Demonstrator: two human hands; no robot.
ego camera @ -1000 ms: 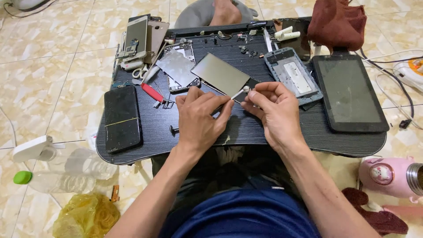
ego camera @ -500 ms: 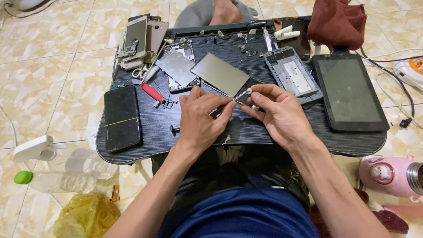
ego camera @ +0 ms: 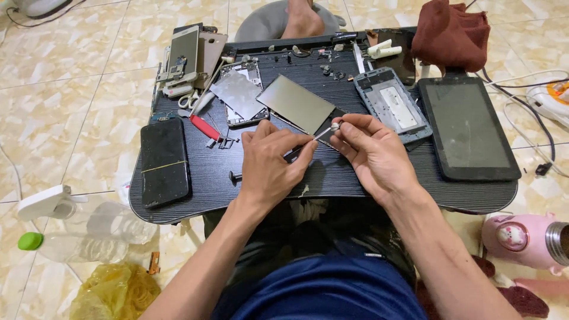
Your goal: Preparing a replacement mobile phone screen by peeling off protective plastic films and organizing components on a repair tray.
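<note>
1. Pinching a slim dark screwdriver [ego camera: 308,144] between thumb and fingertips, the left hand [ego camera: 269,163] lay palm-down on the black lap table [ego camera: 355,178], knuckles raised and wrist bent back toward the body.
2. The right hand [ego camera: 373,151] met it from the other side, its thumb and forefinger pressed together on the tool's small pale end cap [ego camera: 335,125], the other fingers curled loosely beneath.
3. The tool ran slantwise between the two hands, its upper end just beside the near corner of a grey metal plate [ego camera: 295,104]; whether they touched could not be told.
4. Both forearms came up from the lap and converged over the middle of the table, the right one at the steeper slant.
5. A small dark screw-like part [ego camera: 235,176] lay on the table just left of the left hand.
6. Farther left sat a dark phone [ego camera: 165,161] face up, with a red-handled tool [ego camera: 204,127] above it.
7. To the right of the right hand lay a grey phone frame [ego camera: 392,105] and, beyond it, a black tablet [ego camera: 467,127].
8. A dark red cloth [ego camera: 453,32] was bunched at the table's far right corner.
</note>
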